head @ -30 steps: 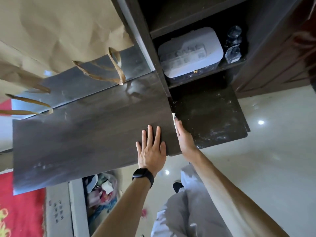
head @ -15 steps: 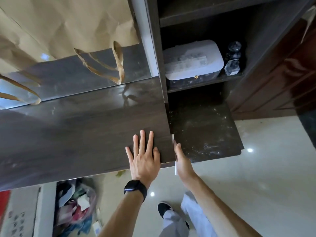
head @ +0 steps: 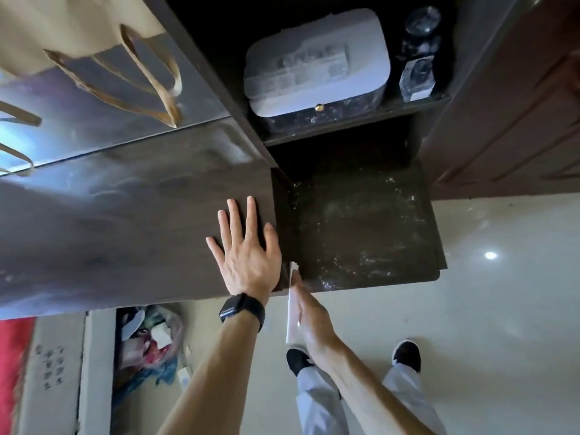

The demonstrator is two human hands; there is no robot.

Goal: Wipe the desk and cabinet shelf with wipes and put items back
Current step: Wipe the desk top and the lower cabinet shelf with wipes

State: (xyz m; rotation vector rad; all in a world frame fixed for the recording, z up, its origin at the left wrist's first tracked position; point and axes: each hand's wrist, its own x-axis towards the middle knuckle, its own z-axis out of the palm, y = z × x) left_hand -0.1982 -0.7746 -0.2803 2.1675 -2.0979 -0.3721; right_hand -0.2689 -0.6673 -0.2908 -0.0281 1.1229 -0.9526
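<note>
Dark wood-grain desk top [head: 125,227] fills the left and centre of the frame, and its surface is seen to be glossy and streaked with pale smears. At the right of it, a lower dark cabinet shelf [head: 370,233] is set, speckled with whitish residue. On the compartment above, in the upper centre, a white rounded box with a small gold clasp [head: 317,67] is kept; its contents cannot be seen, and the print on its lid is too faint to be read. Just beside it, at the upper right, a clear glass bottle [head: 419,54] is stood. A brown paper bag with flat paper handles [head: 94,36] is placed at the upper left of the desk. The left hand [head: 246,252], with a black watch [head: 242,310] on the wrist, is laid flat on the desk with fingers spread, nothing being grasped. The right hand [head: 309,312] is held edge-on at the shelf's front left corner, fingers extended and pressed against a white wipe [head: 292,312]. Pale glossy floor tiles [head: 470,309] are seen below, and a heap of mixed rubbish [head: 150,343] lies at the lower left. Handwritten characters on a pale board [head: 51,362] there cannot be made out.
</note>
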